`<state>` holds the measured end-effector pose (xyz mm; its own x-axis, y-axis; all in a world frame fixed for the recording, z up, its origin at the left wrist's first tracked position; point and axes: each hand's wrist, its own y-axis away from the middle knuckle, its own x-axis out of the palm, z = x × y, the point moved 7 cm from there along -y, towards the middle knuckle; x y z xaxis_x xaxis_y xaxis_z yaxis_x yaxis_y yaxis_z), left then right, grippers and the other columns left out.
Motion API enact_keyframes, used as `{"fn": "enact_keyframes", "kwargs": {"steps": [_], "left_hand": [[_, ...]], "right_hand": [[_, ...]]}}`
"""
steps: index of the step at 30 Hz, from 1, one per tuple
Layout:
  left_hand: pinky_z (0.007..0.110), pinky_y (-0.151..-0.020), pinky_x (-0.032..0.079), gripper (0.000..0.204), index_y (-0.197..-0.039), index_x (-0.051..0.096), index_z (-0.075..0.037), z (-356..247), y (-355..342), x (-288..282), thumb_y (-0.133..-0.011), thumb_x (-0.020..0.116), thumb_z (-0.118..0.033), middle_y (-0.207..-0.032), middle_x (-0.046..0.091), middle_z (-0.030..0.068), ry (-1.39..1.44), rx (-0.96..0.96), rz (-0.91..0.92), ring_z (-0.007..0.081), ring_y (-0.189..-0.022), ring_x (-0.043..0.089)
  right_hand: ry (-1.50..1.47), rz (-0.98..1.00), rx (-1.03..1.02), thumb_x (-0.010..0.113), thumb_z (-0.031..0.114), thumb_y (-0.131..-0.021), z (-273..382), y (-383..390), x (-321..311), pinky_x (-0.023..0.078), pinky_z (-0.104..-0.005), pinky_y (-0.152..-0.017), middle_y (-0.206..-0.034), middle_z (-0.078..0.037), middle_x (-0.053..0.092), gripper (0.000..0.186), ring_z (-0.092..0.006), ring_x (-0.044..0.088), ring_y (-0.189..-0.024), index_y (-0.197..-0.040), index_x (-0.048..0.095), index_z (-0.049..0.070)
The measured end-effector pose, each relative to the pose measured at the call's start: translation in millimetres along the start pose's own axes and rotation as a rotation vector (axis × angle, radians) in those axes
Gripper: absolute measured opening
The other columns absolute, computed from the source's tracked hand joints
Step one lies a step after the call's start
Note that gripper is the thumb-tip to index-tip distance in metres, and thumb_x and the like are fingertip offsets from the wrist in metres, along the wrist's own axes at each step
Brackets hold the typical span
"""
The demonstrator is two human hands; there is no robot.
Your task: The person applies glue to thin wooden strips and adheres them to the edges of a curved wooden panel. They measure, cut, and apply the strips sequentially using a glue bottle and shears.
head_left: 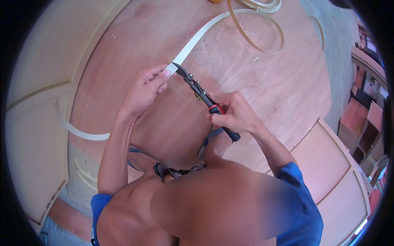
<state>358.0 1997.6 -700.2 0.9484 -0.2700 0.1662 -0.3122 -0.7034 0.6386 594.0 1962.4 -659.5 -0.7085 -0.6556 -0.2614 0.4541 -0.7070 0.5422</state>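
Observation:
Between thumb and fingers my left hand (150, 88) pinches a thin white edging strip (196, 40) close to one end. From there the strip runs up and right in a long curve across the plywood sheet. My right hand (236, 108) is wrapped round the black and red handles of a pair of tin snips (200, 91). Their dark jaws lie across the strip just beyond my left thumb; whether the blades are fully closed I cannot tell. A tan edging strip (282, 35) loops beside the white one at the far side.
I sit on a large reddish plywood sheet (135, 37). Pale wooden panels with raised edges stand at left (41, 53) and lower right (328, 164). A loose curved white strip (84, 134) lies left of my forearm. Wooden boxes (365, 127) stand at the far right.

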Motion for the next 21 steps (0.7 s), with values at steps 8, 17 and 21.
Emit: {"fn": "enact_keyframes", "kwargs": {"steps": [8, 17, 21], "left_hand": [[0.022, -0.052, 0.026, 0.029, -0.123, 0.073, -0.01, -0.9, 1.8, -2.9, -0.114, 0.059, -0.034, -0.071, 0.044, -0.0106, -0.022, 0.018, 0.022, 0.0014, -0.059, 0.033], [0.02, -0.058, 0.04, 0.029, -0.12, 0.074, -0.01, -15.8, 8.6, -4.5, -0.114, 0.06, -0.035, -0.08, 0.064, -0.004, -0.117, 0.02, -0.077, 0.0033, -0.064, 0.051], [0.022, -0.062, 0.043, 0.028, -0.122, 0.072, -0.009, -13.6, 5.4, -13.1, -0.114, 0.06, -0.033, -0.086, 0.065, -0.0023, -0.148, 0.044, -0.113, 0.0043, -0.071, 0.057]], "right_hand": [[0.072, -0.056, -0.063, 0.074, 0.023, -0.08, -1.6, 0.7, -2.6, 0.051, -0.0434, -0.063, -0.07, -0.022, 0.047, 0.054, -0.0324, 0.054, -0.059, -0.127, 0.073, -0.003], [0.3, -0.218, -0.123, 0.075, 0.03, -0.074, -7.2, 5.6, -15.8, 0.056, -0.0497, -0.08, -0.102, -0.027, 0.067, 0.074, -0.0434, 0.07, -0.087, -0.138, 0.064, -0.006], [0.51, -0.32, -0.082, 0.08, 0.031, -0.072, -13.1, 5.5, -12.1, 0.053, -0.0531, -0.096, -0.13, -0.024, 0.063, 0.087, -0.0448, 0.063, -0.111, -0.148, 0.054, -0.003]]}}
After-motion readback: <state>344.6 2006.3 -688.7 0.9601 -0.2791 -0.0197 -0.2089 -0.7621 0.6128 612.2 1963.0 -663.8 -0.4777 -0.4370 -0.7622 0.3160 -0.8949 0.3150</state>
